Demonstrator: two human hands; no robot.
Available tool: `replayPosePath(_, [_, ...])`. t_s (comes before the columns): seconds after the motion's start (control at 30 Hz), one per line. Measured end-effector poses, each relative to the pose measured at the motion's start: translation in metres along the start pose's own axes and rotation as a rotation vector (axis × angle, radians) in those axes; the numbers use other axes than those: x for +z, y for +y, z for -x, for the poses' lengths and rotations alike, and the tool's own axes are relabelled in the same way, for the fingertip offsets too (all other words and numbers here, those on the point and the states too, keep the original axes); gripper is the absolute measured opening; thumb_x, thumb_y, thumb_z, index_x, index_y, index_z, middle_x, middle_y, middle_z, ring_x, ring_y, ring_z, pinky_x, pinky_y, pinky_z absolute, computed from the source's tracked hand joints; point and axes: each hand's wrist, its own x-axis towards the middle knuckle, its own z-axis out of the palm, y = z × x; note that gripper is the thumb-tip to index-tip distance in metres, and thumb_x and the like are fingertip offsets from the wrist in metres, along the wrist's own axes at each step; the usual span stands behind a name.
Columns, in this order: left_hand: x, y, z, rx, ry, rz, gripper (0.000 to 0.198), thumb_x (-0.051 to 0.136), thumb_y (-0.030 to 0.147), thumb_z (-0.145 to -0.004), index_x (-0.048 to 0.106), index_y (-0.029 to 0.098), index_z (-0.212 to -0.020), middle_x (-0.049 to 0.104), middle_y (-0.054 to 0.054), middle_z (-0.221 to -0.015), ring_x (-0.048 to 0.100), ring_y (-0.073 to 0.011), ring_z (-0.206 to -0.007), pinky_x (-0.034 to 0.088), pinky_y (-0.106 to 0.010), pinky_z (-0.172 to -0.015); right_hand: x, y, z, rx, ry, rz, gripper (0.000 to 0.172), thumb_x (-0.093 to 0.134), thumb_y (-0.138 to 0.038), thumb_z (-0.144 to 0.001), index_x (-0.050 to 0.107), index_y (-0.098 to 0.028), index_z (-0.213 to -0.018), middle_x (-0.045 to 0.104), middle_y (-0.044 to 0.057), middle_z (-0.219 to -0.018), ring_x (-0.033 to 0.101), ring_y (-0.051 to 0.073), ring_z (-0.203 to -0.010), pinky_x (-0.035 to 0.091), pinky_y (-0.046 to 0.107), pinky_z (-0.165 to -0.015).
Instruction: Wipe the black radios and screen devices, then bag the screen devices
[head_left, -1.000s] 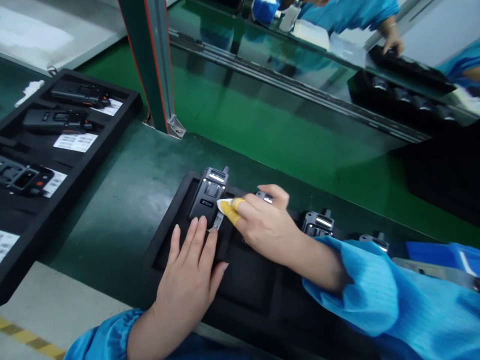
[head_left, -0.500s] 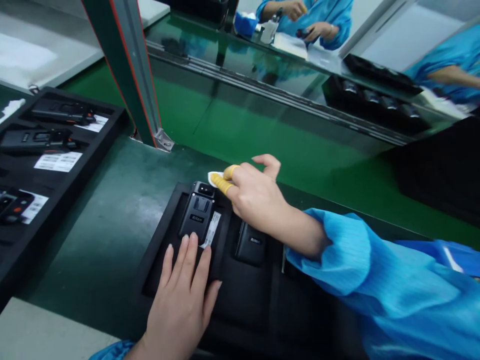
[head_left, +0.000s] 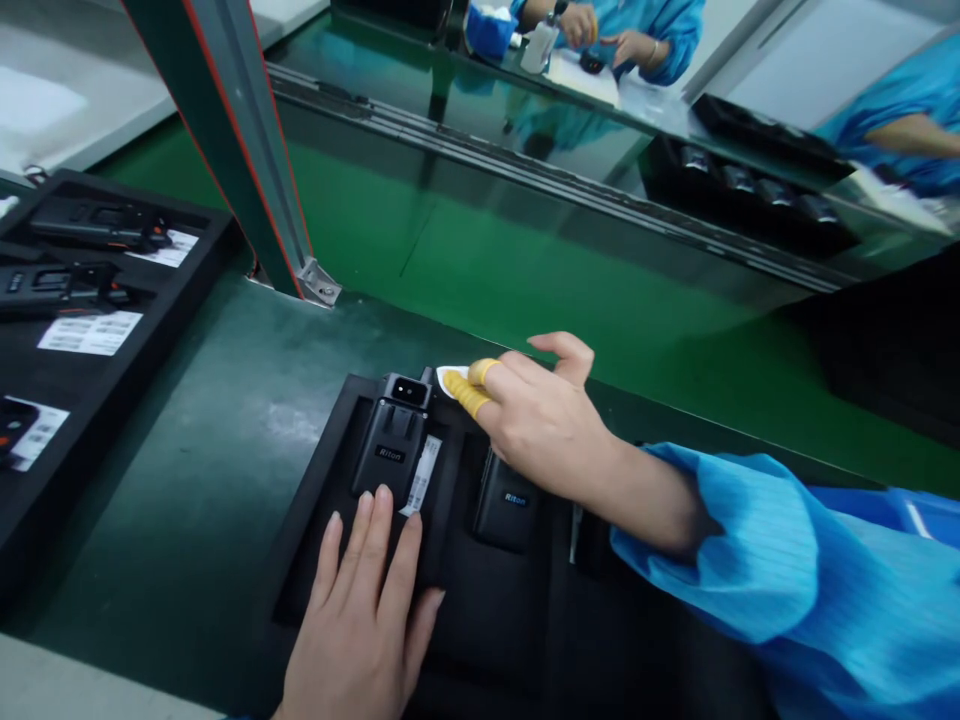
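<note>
A black two-way radio point(head_left: 389, 455) marked "Riton" lies in a slot of the black foam tray point(head_left: 296, 570), with a barcode label point(head_left: 423, 476) beside it. Flat over the radio's lower end rests my left hand point(head_left: 356, 610), fingers stretched out. My right hand point(head_left: 536, 420) wears yellow finger cots and pinches a small white wiping cloth point(head_left: 442, 378) just right of the radio's top end. A second black radio point(head_left: 504, 505) sits in the neighbouring slot, its upper part hidden under my right hand.
Another black tray point(head_left: 202, 270) with several radios and labels stands at the left. A green metal post point(head_left: 225, 130) rises behind the bench. Across the gap, a co-worker's hands point(head_left: 600, 40) handle a small black item; a black tray point(head_left: 750, 195) stands at the far right.
My right hand has moved slightly right and down in the view, with the cloth still pinched. The radio's top corner shows more. My left hand stays on the radio; the view has shifted a little.
</note>
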Motion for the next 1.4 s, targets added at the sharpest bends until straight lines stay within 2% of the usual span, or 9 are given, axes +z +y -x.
replayPosePath(0.1, [-0.001, -0.002, 0.0, 0.022, -0.021, -0.026, 0.039, 0.046, 0.027, -0.089, 0.054, 0.007, -0.121, 0.053, -0.023, -0.131, 0.044, -0.0301, -0.128, 0.022, -0.043, -0.111, 0.002, -0.008, -0.012, 0.022, 0.061, 0.012, 0.031, 0.044, -0.006, -0.085, 0.066, -0.018, -0.068, 0.055, 0.0, -0.069, 0.042, 0.012, -0.069, 0.016, 0.041, -0.088])
replayPosePath(0.3, [-0.005, -0.006, 0.0, 0.114, -0.064, -0.089, 0.041, 0.049, 0.023, -0.088, 0.051, 0.004, -0.123, 0.053, -0.024, -0.13, 0.035, -0.0292, -0.134, 0.021, -0.044, -0.112, 0.011, -0.028, -0.032, -0.029, 0.118, -0.001, 0.033, 0.041, -0.007, -0.086, 0.066, -0.02, -0.068, 0.051, 0.0, -0.067, 0.039, 0.014, -0.07, 0.016, 0.04, -0.089])
replayPosePath(0.47, [-0.004, -0.005, -0.002, 0.072, -0.036, -0.053, 0.038, 0.046, 0.023, -0.089, 0.052, 0.004, -0.122, 0.055, -0.024, -0.128, 0.032, -0.0272, -0.136, 0.019, -0.043, -0.112, 0.009, -0.027, -0.013, 0.004, 0.148, 0.025, 0.034, 0.043, -0.005, -0.083, 0.062, -0.019, -0.058, 0.045, 0.0, -0.06, 0.037, 0.015, -0.068, 0.018, 0.039, -0.085])
replayPosePath(0.6, [-0.004, -0.006, -0.003, 0.123, -0.061, -0.077, 0.04, 0.049, 0.02, -0.087, 0.051, 0.002, -0.123, 0.053, -0.026, -0.129, 0.024, -0.0284, -0.139, 0.016, -0.043, -0.113, 0.004, -0.017, 0.002, 0.098, 0.107, 0.069, 0.037, 0.043, -0.002, -0.08, 0.058, -0.019, -0.051, 0.047, 0.0, -0.058, 0.037, 0.013, -0.065, 0.018, 0.038, -0.083])
replayPosePath(0.7, [-0.005, -0.007, -0.002, 0.13, -0.079, -0.091, 0.042, 0.049, 0.019, -0.086, 0.05, 0.002, -0.124, 0.051, -0.026, -0.131, 0.022, -0.0286, -0.14, 0.016, -0.044, -0.113, 0.002, -0.017, 0.001, 0.139, 0.125, 0.056, 0.036, 0.043, -0.004, -0.081, 0.059, -0.018, -0.053, 0.049, 0.0, -0.059, 0.039, 0.013, -0.065, 0.018, 0.038, -0.082])
replayPosePath(0.9, [-0.006, -0.008, 0.0, 0.13, -0.095, -0.107, 0.044, 0.047, 0.017, -0.086, 0.047, 0.003, -0.127, 0.05, -0.025, -0.133, 0.025, -0.0279, -0.139, 0.017, -0.044, -0.113, 0.009, -0.033, -0.011, 0.018, 0.195, -0.038, 0.034, 0.04, -0.005, -0.085, 0.065, -0.019, -0.068, 0.05, -0.001, -0.064, 0.038, 0.013, -0.067, 0.018, 0.039, -0.085])
replayPosePath(1.03, [-0.005, -0.008, 0.001, 0.132, -0.103, -0.104, 0.044, 0.048, 0.017, -0.086, 0.047, 0.003, -0.127, 0.049, -0.025, -0.134, 0.027, -0.0283, -0.138, 0.017, -0.045, -0.113, 0.009, -0.027, -0.003, -0.022, 0.187, 0.001, 0.034, 0.04, -0.005, -0.086, 0.064, -0.021, -0.067, 0.047, -0.002, -0.061, 0.038, 0.013, -0.068, 0.018, 0.037, -0.085])
replayPosePath(1.23, [-0.005, -0.008, 0.0, 0.132, -0.09, -0.108, 0.042, 0.047, 0.017, -0.087, 0.048, 0.003, -0.126, 0.05, -0.025, -0.133, 0.029, -0.0295, -0.137, 0.019, -0.044, -0.112, 0.004, -0.005, 0.007, 0.098, 0.107, 0.057, 0.036, 0.041, -0.003, -0.084, 0.063, -0.018, -0.06, 0.052, -0.001, -0.063, 0.039, 0.012, -0.066, 0.015, 0.038, -0.084])
replayPosePath(1.4, [-0.005, -0.008, 0.0, 0.13, -0.077, -0.117, 0.044, 0.047, 0.018, -0.087, 0.046, 0.003, -0.129, 0.05, -0.024, -0.133, 0.032, -0.0291, -0.136, 0.022, -0.044, -0.112, 0.013, -0.012, -0.019, 0.117, 0.139, -0.06, 0.033, 0.04, -0.007, -0.088, 0.065, -0.017, -0.07, 0.058, 0.0, -0.073, 0.042, 0.012, -0.067, 0.014, 0.039, -0.083])
